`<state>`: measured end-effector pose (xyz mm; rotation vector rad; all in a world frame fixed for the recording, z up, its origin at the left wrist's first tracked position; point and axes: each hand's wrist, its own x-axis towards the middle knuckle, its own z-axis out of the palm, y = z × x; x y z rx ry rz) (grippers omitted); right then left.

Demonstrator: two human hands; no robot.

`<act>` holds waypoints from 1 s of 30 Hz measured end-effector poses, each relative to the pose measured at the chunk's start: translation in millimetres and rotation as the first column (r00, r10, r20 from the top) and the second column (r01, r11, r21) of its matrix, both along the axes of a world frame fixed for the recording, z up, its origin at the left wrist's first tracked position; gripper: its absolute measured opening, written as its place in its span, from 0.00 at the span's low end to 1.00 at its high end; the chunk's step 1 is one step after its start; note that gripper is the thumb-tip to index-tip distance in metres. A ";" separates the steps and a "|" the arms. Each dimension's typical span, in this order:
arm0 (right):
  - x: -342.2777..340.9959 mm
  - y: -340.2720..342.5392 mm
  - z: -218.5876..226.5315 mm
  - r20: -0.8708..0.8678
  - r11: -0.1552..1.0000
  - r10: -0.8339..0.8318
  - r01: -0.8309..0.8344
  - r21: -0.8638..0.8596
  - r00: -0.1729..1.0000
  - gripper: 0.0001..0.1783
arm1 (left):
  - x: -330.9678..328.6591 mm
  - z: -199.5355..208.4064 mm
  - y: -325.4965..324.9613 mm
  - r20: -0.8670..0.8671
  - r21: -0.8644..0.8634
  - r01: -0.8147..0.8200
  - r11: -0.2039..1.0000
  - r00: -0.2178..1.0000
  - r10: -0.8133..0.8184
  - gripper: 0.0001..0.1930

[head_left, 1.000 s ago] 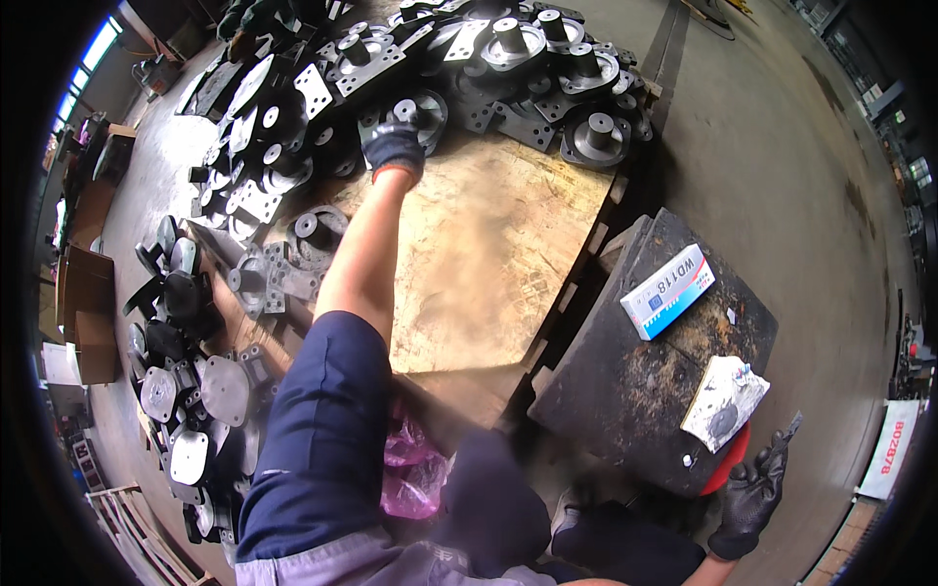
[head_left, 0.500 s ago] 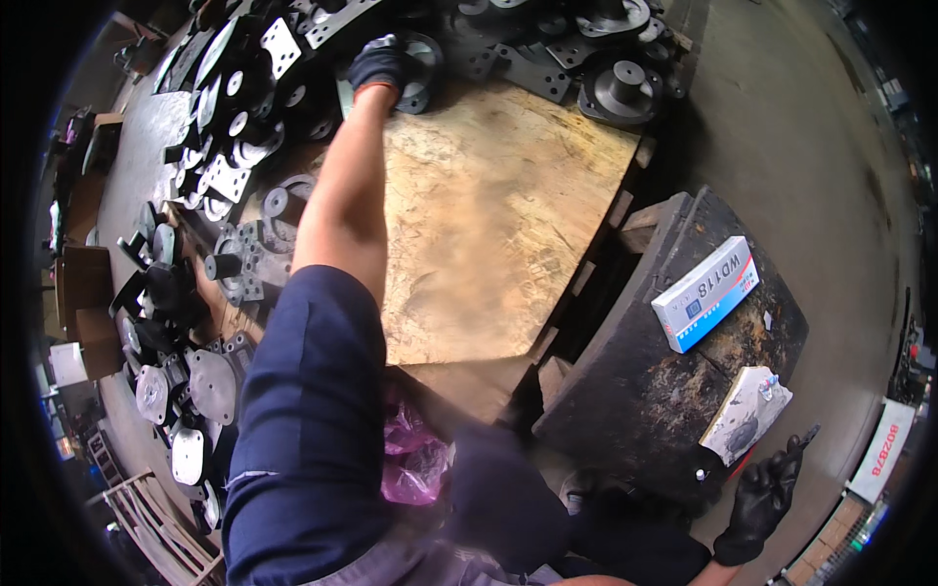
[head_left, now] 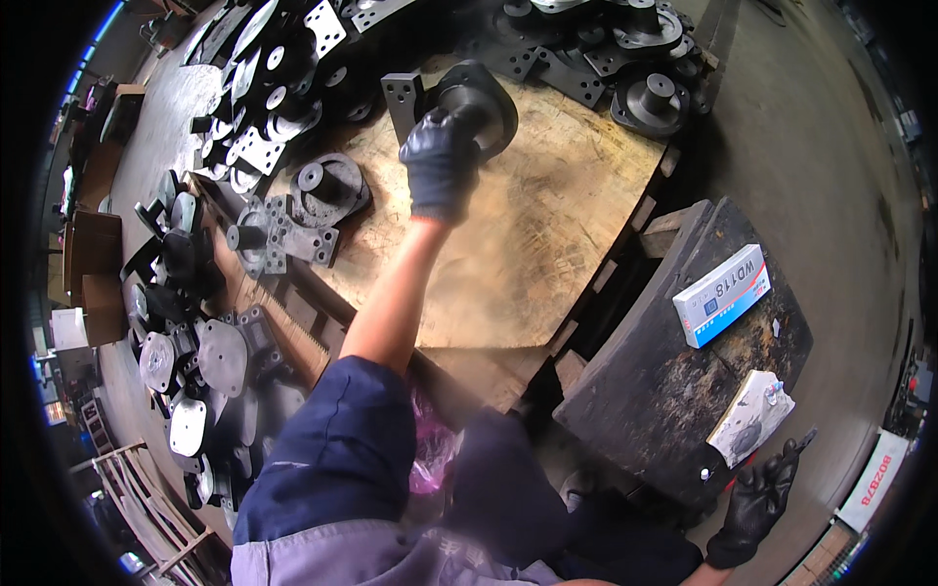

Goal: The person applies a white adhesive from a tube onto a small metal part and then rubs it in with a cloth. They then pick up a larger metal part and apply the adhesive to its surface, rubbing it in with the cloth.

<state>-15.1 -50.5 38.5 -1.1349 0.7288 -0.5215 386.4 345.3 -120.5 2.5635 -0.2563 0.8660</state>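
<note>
My left hand point(head_left: 440, 161), in a dark glove with an orange cuff, is closed round a dark metal flanged bracket point(head_left: 484, 107). The bracket has a rounded flange, a cylindrical boss and a drilled plate at its left, and is tilted over the plywood sheet point(head_left: 518, 254). Left of it on the plywood lies a similar metal bracket point(head_left: 327, 190). At the lower right my right hand point(head_left: 757, 503), also gloved, is closed on a thin, dark, blade-like tool point(head_left: 806, 439). Beside that hand lies a pale board point(head_left: 767, 402) bearing a grey smear of paste.
The black curved stand point(head_left: 635, 381) at the right carries a white and blue box point(head_left: 723, 295) and the pale board. Many metal brackets point(head_left: 650, 105) crowd the far edge and the left side. Pink plastic film point(head_left: 430, 449) lies below the plywood's near edge.
My left hand has drawn the bracket from the far parts toward me and to the right, lifting and tilting it. My right hand has barely moved. The view has shifted slightly.
</note>
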 end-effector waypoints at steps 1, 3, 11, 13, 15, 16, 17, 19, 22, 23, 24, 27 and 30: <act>0.2 3.3 1.0 0.011 1.000 -0.004 0.004 0.010 1.000 0.24 | -21.3 4.0 -3.7 0.007 0.020 -0.062 0.998 0.998 0.061 0.11; -1.6 2.0 1.9 0.023 0.999 0.009 -0.011 0.054 1.000 0.25 | -61.9 1.5 2.8 -0.069 0.025 -0.127 0.992 0.989 0.129 0.12; -9.2 5.5 8.1 -0.054 0.998 -0.026 0.029 0.049 0.998 0.30 | -243.8 21.6 49.7 -0.361 -0.197 0.032 0.980 0.927 -0.103 0.12; -11.1 8.8 9.4 -0.027 0.999 -0.039 0.040 0.029 0.999 0.30 | -253.7 7.6 67.9 -0.349 -0.251 -0.051 0.967 0.936 -0.041 0.11; -13.3 6.1 7.7 0.005 0.999 0.002 -0.002 0.037 1.000 0.30 | -256.6 -1.2 75.2 -0.457 -0.566 -0.310 0.764 0.889 0.023 0.11; -16.3 5.0 7.8 0.026 0.998 0.038 -0.039 0.047 0.999 0.30 | -256.9 -2.7 79.2 -0.436 -0.677 -0.308 0.668 0.900 -0.027 0.13; -26.7 1.7 7.9 0.060 0.997 0.055 -0.058 0.045 0.997 0.30 | -246.8 -5.5 79.5 -0.494 -0.640 -0.394 0.660 0.868 0.040 0.16; -34.1 -16.0 0.4 0.104 0.970 0.198 -0.210 0.124 0.975 0.36 | -246.1 -21.0 98.0 -0.578 -0.654 -0.544 0.525 0.808 0.118 0.20; -34.0 -10.3 3.0 0.100 0.973 0.207 -0.216 0.084 0.973 0.40 | -239.2 -17.1 89.5 -0.622 -0.638 -0.608 0.473 0.769 0.150 0.22; -31.6 -5.5 4.3 0.083 0.980 0.185 -0.190 0.055 0.979 0.41 | -236.1 -20.1 90.2 -0.617 -0.582 -0.619 0.527 0.759 0.210 0.23; -32.4 -9.1 3.3 0.088 0.975 0.198 -0.205 0.087 0.976 0.41 | -232.4 -22.4 93.8 -0.512 -0.523 -0.555 0.646 0.811 0.282 0.23; -44.8 -21.3 -1.4 0.102 0.968 0.197 -0.210 0.137 0.975 0.42 | -200.1 -8.7 99.8 -0.081 -0.184 -0.278 0.943 0.960 0.267 0.23; -45.7 -12.3 3.2 0.108 0.973 0.167 -0.181 0.140 0.980 0.41 | -139.5 33.1 105.2 0.071 -0.043 -0.007 0.999 0.997 0.010 0.23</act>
